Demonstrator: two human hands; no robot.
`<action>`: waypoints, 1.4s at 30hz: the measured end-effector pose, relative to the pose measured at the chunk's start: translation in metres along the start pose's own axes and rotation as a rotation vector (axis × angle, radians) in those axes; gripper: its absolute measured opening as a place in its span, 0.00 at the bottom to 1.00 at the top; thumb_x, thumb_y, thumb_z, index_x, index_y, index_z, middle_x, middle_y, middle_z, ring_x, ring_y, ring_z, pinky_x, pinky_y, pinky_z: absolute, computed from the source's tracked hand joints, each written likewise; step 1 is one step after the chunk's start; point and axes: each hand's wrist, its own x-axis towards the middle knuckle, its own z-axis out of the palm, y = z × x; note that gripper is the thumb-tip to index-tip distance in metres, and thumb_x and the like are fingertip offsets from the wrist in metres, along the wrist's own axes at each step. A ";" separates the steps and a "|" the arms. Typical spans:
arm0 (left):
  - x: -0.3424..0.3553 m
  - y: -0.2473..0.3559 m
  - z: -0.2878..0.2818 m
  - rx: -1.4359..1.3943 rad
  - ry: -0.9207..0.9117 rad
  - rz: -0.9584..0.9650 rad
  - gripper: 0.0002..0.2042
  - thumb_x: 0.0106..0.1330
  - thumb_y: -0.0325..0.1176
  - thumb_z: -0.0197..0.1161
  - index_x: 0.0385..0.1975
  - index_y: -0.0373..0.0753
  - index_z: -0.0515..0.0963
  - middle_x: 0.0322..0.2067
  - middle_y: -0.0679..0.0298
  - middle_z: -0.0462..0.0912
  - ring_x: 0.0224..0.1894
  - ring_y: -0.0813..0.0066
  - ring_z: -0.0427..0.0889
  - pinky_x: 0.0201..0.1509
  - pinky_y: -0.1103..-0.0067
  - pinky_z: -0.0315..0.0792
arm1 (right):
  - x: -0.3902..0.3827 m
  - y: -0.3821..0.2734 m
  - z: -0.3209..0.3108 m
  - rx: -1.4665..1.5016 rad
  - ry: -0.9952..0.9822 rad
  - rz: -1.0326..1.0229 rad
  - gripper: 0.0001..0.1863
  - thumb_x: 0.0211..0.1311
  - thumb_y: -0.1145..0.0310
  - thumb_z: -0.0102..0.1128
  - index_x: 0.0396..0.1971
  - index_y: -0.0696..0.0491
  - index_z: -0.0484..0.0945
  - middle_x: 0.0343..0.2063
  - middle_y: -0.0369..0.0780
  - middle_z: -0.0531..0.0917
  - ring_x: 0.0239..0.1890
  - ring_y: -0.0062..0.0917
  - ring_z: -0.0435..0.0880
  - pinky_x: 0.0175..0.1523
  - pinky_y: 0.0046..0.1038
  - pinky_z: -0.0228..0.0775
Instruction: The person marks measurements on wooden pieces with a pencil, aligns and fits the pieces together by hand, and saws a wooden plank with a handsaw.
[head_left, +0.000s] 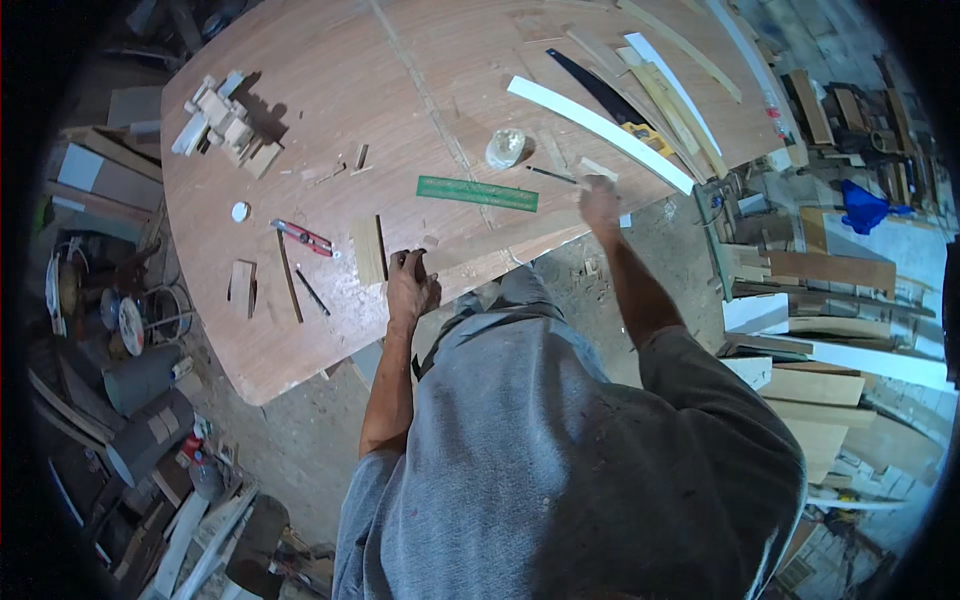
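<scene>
A thin, pale brown wooden strip (510, 238) runs along the table's near edge between my hands. My left hand (410, 287) is closed at the strip's left end, its fingers bent over the edge. My right hand (600, 205), a little blurred, is closed at the other end; its fingertips are hard to make out. A flat light wood block (368, 250) lies just left of my left hand. Beyond the strip lies a green ruler (477, 193). A pencil (552, 175) and a clear tub with pale contents (507, 148) are near my right hand.
On the table's left are a red utility knife (303, 238), a dark pen (313, 292), a round white lid (240, 211) and stacked wooden pieces (225, 120). A handsaw (600, 90) and long boards (600, 132) lie at right. Timber offcuts (820, 270) crowd the floor beyond.
</scene>
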 end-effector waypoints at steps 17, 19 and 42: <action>-0.007 -0.009 0.013 0.109 -0.051 -0.026 0.28 0.48 0.27 0.72 0.53 0.37 0.72 0.49 0.48 0.71 0.52 0.48 0.72 0.58 0.65 0.69 | 0.064 0.096 -0.044 -0.043 0.172 0.198 0.16 0.51 0.68 0.65 0.43 0.49 0.80 0.45 0.44 0.81 0.51 0.39 0.78 0.55 0.39 0.71; -0.012 -0.008 0.015 0.142 -0.041 -0.063 0.29 0.48 0.27 0.72 0.53 0.36 0.72 0.48 0.49 0.71 0.52 0.48 0.72 0.58 0.65 0.69 | 0.081 0.093 -0.052 -0.075 0.140 0.266 0.15 0.58 0.61 0.58 0.43 0.50 0.80 0.46 0.44 0.81 0.49 0.39 0.80 0.54 0.41 0.71; -0.018 0.050 0.063 0.517 0.207 -0.298 0.27 0.61 0.37 0.61 0.61 0.42 0.66 0.62 0.46 0.63 0.61 0.43 0.64 0.60 0.60 0.68 | 0.155 0.044 -0.097 -0.151 0.014 0.124 0.18 0.52 0.55 0.64 0.29 0.57 0.83 0.27 0.49 0.84 0.36 0.39 0.84 0.45 0.42 0.72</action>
